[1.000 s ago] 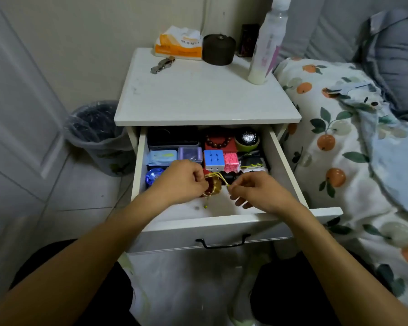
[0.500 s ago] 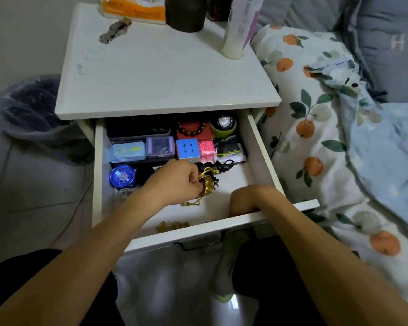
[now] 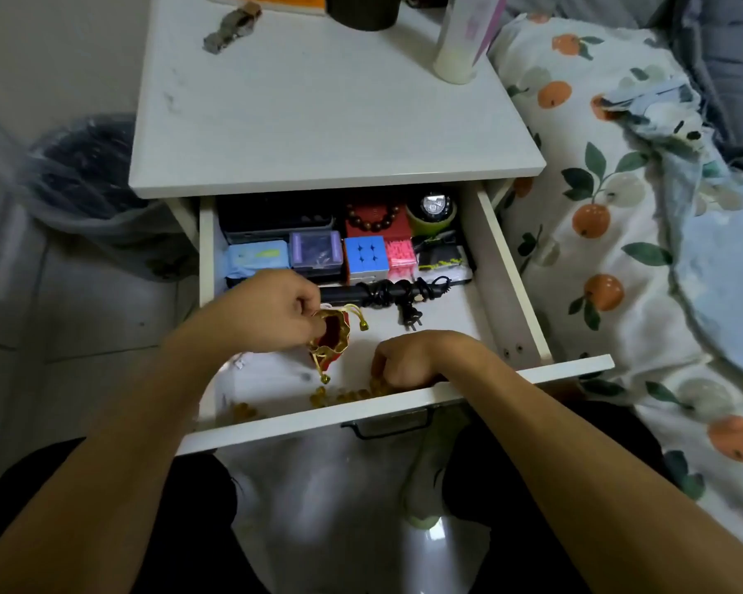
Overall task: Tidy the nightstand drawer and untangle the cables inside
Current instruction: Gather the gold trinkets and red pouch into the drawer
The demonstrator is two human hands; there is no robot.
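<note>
Head view, lower centre of frame: open nightstand drawer (image 3: 507,267) w/ both hands working inside. Left hand (image 3: 271,312), centre-left, pinches the rim of a small red pouch (image 3: 333,336) w/ gold trim and drawstrings; fingers curled on the fabric so the mouth faces up and open, presumably to receive loose items. Right hand (image 3: 408,358), just right of the pouch and low against the drawer front, has fingers curled down onto a strand of amber beads (image 3: 352,395) lying along the front edge; whether they pinch the beads yet cannot be told, the tips being hidden. Judged step: gathering beads into the pouch, i.e. tidying; cable work not yet begun. Black cable bundle (image 3: 387,291), wound round a dark bar-shaped item w/ plug (image 3: 410,321) trailing toward the front, lies across mid-drawer, just behind both hands, touched by neither. Back rows, upper part of drawer: boxes packed side by side, incl. puzzle cube (image 3: 364,255), pink box (image 3: 400,255), dark bead bracelet (image 3: 372,218) on a red box, i.e. already orderly. Worktop (image 3: 318,122) above carries a bottle (image 3: 464,45) at upper right. Bin (image 3: 82,173) at left; patterned bedding (image 3: 597,207) at right.
</note>
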